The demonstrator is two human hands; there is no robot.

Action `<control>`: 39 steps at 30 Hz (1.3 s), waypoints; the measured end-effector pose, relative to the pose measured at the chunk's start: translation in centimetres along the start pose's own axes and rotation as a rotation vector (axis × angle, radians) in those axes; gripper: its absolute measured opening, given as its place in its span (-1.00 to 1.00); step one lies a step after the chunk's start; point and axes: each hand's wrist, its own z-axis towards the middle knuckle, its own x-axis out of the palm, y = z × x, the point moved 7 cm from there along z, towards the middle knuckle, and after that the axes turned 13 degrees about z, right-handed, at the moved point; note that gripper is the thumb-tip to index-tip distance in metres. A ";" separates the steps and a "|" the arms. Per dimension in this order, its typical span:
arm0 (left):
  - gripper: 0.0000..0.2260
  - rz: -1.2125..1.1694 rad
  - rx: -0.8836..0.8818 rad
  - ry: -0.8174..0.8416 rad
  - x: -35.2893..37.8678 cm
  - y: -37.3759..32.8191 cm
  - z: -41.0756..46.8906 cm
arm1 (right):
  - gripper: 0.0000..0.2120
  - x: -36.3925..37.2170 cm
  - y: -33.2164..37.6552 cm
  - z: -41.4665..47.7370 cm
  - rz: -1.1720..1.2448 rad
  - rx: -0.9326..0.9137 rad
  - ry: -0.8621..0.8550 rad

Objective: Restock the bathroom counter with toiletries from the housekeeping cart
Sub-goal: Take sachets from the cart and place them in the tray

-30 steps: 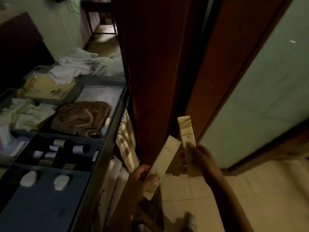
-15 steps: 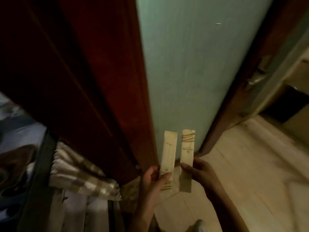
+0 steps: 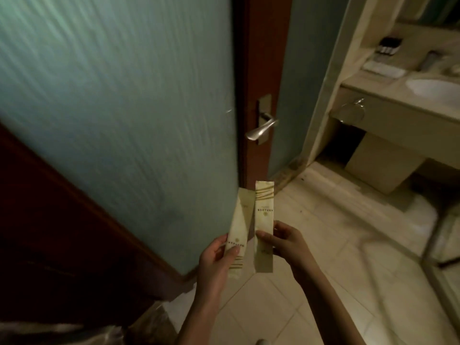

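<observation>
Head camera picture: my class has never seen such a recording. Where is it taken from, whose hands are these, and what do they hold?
The camera sits on a person's head, looking forward and down, so these are that person's own bare hands; no robot is involved. The left hand holds a pale packet; the right hand pinches a second packet beside it. Behind them is a frosted door with a metal handle. Further right is the bathroom counter with its sink.

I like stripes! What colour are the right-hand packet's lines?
Golden-brown wavy lines on a cream packet, clearest in the head view.
</observation>
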 end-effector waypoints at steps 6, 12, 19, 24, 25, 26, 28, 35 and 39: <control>-0.73 0.096 0.038 0.235 11.0 -2.4 1.9 | -0.84 -10.6 3.3 0.4 0.034 -0.073 -0.176; -0.73 0.179 0.074 0.394 19.0 -5.0 1.9 | -0.80 -19.6 4.5 -1.9 0.075 -0.153 -0.356; -0.78 0.313 0.120 0.567 27.1 -6.8 3.2 | -0.89 -26.4 4.9 -4.1 0.142 -0.201 -0.545; -0.73 0.408 0.153 0.669 33.8 -7.6 5.6 | -0.85 -31.5 6.2 -3.4 0.135 -0.200 -0.657; -0.72 0.425 0.168 0.708 35.3 -8.1 6.1 | -0.84 -32.5 6.7 -3.0 0.117 -0.193 -0.665; -0.71 0.436 0.183 0.746 36.8 -8.7 6.7 | -0.82 -33.6 7.2 -2.4 0.089 -0.184 -0.672; -0.69 0.460 0.222 0.810 39.9 -10.4 8.1 | -0.81 -35.7 8.8 -1.1 0.028 -0.189 -0.687; -0.72 0.521 0.269 0.930 50.5 -17.5 13.6 | -0.75 -43.5 17.8 4.3 -0.272 -0.252 -0.718; -0.78 0.539 0.325 0.846 53.6 -20.8 16.8 | -0.82 -46.4 21.7 7.8 -0.327 -0.304 -0.702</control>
